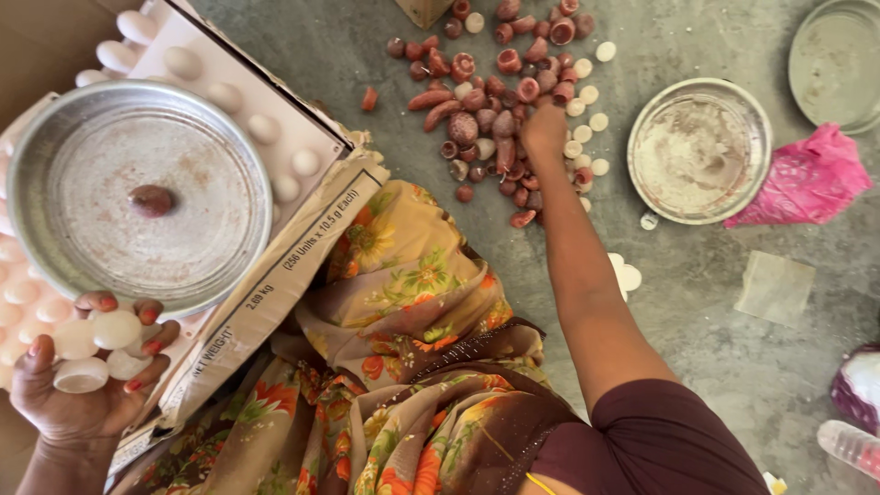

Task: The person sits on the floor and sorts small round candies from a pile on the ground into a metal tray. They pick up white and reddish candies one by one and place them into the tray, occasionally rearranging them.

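Left hand (pixel 78 380) cupping white capsule halves (pixel 92 344), right hand (pixel 544 128) closed, fingers together, on red shell pile (pixel 500 101)

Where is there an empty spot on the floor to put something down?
Bare grey floor lies between the powdery metal bowl, the pale square sheet and the right hand's arm. More lies left of the pile of red and white pieces. The pile itself is crowded.

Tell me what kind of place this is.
Probably a home workshop for hand assembly, done seated on a bare concrete floor: a heap of reddish plastic pieces, metal dishes, and a cardboard box of white caps.
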